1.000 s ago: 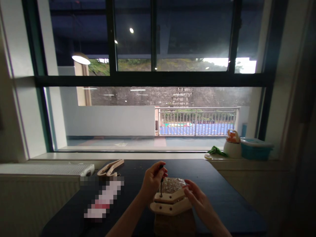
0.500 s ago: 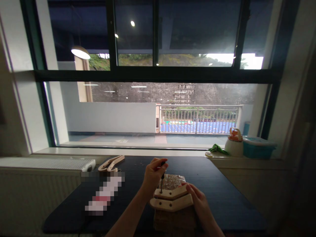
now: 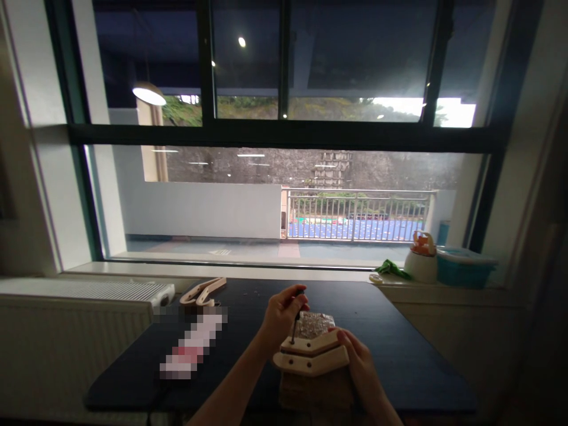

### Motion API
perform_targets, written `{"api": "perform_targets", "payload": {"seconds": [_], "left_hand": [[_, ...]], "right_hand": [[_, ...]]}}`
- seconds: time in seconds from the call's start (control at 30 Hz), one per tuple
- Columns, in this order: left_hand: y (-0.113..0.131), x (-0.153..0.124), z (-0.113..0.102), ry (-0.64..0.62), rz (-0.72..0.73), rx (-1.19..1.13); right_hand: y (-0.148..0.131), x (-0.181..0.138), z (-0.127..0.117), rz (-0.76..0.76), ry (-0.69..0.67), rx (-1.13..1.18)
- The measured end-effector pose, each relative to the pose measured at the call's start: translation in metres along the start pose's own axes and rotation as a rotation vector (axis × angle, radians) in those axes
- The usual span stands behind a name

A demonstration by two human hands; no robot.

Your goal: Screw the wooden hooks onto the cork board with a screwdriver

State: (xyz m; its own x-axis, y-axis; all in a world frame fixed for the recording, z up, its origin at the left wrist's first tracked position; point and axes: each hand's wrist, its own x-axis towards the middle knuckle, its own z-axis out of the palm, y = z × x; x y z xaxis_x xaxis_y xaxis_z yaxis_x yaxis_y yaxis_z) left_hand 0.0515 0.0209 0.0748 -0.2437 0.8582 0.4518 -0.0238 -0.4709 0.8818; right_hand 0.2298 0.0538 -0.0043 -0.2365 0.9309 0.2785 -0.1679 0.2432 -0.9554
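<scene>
My left hand [image 3: 284, 313] pinches the dark handle of a screwdriver [image 3: 294, 329], whose thin shaft slants down to a hole near the left end of a bent wooden piece [image 3: 317, 341]. A second bent wooden piece [image 3: 313, 363], also with dark holes, lies alongside, nearer to me. My right hand [image 3: 358, 353] is closed around the right end of the wooden pieces; its fingertips are partly hidden behind them. Beneath both pieces sits a brown block with a shiny, crinkled top [image 3: 316, 321]. Whether a screw is under the tip is too small to tell.
More bent wooden pieces [image 3: 205, 291] lie at the table's back left. Nearer stands a pixelated item [image 3: 195, 349]. The dark table [image 3: 399, 367] meets a window sill with a green cloth [image 3: 393, 269], a white pot [image 3: 420, 265] and a teal tub [image 3: 465, 269]. A radiator [image 3: 80, 337] is at left.
The screwdriver's handle now leans further right, with my left hand turned slightly along with it. My right hand keeps its hold on the wood. The whole view has shifted a little.
</scene>
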Motion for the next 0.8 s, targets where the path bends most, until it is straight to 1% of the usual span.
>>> {"api": "perform_targets", "payload": {"seconds": [0.17,0.3,0.53,0.67,0.8], "left_hand": [[0.0006,0.0022,-0.0001,-0.022,-0.007,-0.037],[-0.0011,0.0044,-0.0011,-0.065,-0.008,-0.031],[-0.0001,0.0025,-0.0058,-0.096,0.025,-0.009],[-0.0015,0.0022,-0.0054,-0.141,0.016,-0.003],[-0.0022,0.0035,-0.0027,-0.135,0.018,0.028]], "right_hand": [[-0.0049,-0.0023,0.0008,0.016,0.010,-0.014],[-0.0075,-0.0028,0.0018,0.017,0.019,-0.010],[-0.0041,-0.0023,0.0005,0.019,0.006,-0.013],[-0.0033,-0.0025,-0.0002,0.011,0.010,-0.020],[-0.0033,-0.0020,0.0004,0.006,0.017,-0.013]]}}
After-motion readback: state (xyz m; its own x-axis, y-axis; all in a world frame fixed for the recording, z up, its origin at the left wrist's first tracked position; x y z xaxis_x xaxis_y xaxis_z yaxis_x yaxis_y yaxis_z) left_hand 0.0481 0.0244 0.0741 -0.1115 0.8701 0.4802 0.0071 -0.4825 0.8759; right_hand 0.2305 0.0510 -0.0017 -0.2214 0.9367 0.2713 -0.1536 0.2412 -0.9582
